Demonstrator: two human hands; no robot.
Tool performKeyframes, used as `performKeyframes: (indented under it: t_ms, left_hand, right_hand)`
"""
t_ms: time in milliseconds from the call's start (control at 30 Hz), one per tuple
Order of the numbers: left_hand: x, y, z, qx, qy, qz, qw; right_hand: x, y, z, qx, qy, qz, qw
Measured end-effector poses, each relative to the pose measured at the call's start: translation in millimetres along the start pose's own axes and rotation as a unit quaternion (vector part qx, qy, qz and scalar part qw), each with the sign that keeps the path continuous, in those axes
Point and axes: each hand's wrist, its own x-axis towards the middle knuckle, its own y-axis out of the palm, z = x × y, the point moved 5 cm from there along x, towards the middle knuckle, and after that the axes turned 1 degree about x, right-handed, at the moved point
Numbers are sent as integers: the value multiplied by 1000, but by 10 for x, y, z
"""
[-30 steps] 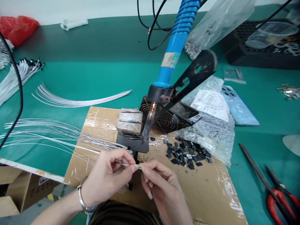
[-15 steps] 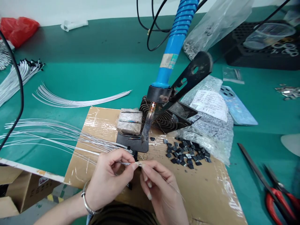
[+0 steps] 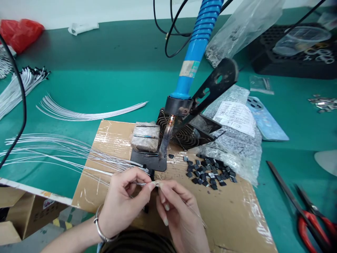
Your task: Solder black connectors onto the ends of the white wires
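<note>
My left hand [image 3: 126,200], with a bangle at its wrist, pinches a thin silvery rod [image 3: 140,183] between thumb and forefinger. Against its tip, my right hand [image 3: 181,207] pinches the end of a thin pale wire [image 3: 193,211], whose tail runs back over the palm. The fingertips of both hands nearly touch, so the joint between rod and wire is hidden. Just behind the left hand lies a bundle of white wires [image 3: 105,160] with black ends. Beyond the hands, a blue-handled soldering iron [image 3: 189,66] points down in its black stand [image 3: 216,84].
Small black pieces [image 3: 210,172] lie scattered on the cardboard [image 3: 231,211]. A wrapped block [image 3: 145,140] with metal rods on it sits by a black fan [image 3: 186,135]. Red-handled scissors [image 3: 306,219] lie at right, bubble wrap [image 3: 237,140] behind. More white wires [image 3: 86,114] lie left.
Both hands stay pinched at the same spot. The right palm and lower fingers have shifted slightly left, and the left wrist has moved a little right.
</note>
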Motion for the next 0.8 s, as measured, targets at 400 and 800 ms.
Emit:
performKeyframes:
  t_ms: [400,800]
  left_hand:
    - [29,16,-22,-29,5,-26,999]
    - [46,-32,-21,-74,-26,-23,997]
  right_hand:
    - [10,-30,-47,7,-24,-17,1000]
    - [-94,21,70,-85,-55,-53,993]
